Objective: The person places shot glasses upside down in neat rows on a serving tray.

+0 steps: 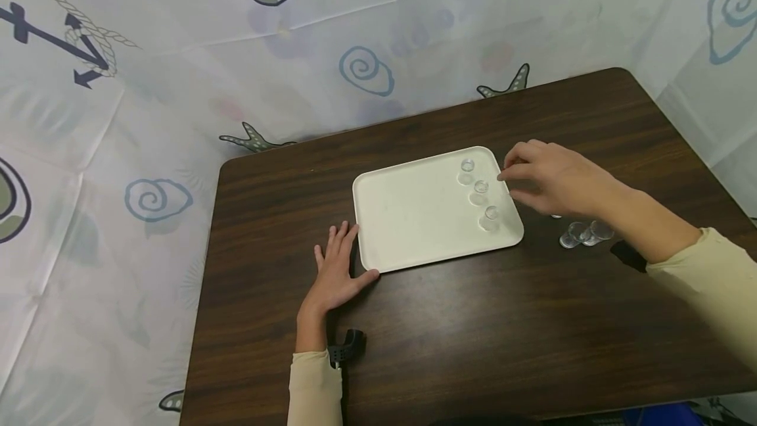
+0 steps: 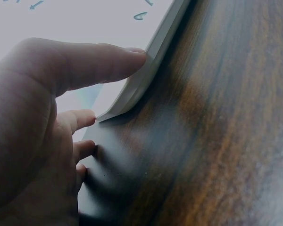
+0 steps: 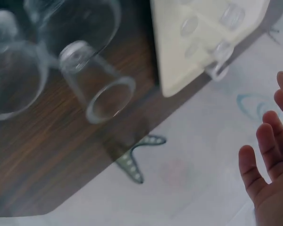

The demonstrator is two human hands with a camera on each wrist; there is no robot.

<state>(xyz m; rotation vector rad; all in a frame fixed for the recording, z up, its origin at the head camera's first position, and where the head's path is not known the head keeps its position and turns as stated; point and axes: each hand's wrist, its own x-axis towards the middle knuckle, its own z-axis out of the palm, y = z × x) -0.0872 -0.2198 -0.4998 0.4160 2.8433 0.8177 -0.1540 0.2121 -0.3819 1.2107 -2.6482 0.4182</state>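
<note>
A cream rectangular tray [image 1: 420, 215] lies on the dark wooden table. Near its right end stand three small clear cups in a row: a far cup [image 1: 468, 165], a middle cup [image 1: 481, 187] and a near cup [image 1: 491, 213]. My left hand [image 1: 337, 275] spreads round the tray's near left corner; in the left wrist view the thumb [image 2: 104, 61] lies along the rim with fingers straight. Over the tray's right edge hovers my right hand [image 1: 550, 176], fingers loosely bent. The right wrist view shows nothing in those fingers [image 3: 269, 146].
Several more clear cups [image 1: 572, 235] stand on the table right of the tray, partly hidden beneath my right forearm. A pale patterned curtain [image 1: 296, 71] hangs behind the table's far edge. A black wrist mount [image 1: 349, 346] sticks out beside my left sleeve.
</note>
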